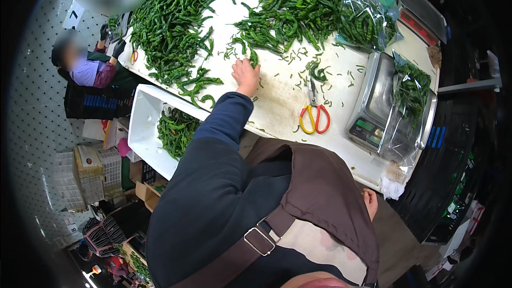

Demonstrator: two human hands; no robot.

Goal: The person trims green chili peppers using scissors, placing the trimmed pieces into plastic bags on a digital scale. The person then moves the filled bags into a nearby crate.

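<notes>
My left hand [245, 74] reaches over the white table [276, 100]. Its fingertips and thumb close around a green chili pepper [253, 57] at the edge of a large pepper pile [296, 12]. Cut green stems [296, 54] lie scattered close by. Scissors [314, 110] with red and yellow handles rest to the right of that hand, blades slightly apart. Low at my right side, beyond the table edge, my right hand [370, 203] shows partly past the apron. Its fingers look curled, and whether it holds something is hidden.
Another pepper heap [180, 20] covers the table's left side. A digital scale [368, 116] carries a clear bag of peppers [412, 92]; a fuller bag [368, 20] lies behind. A white foam box [142, 128] holds peppers below the edge. Across the table, a gloved co-worker [94, 64] handles peppers.
</notes>
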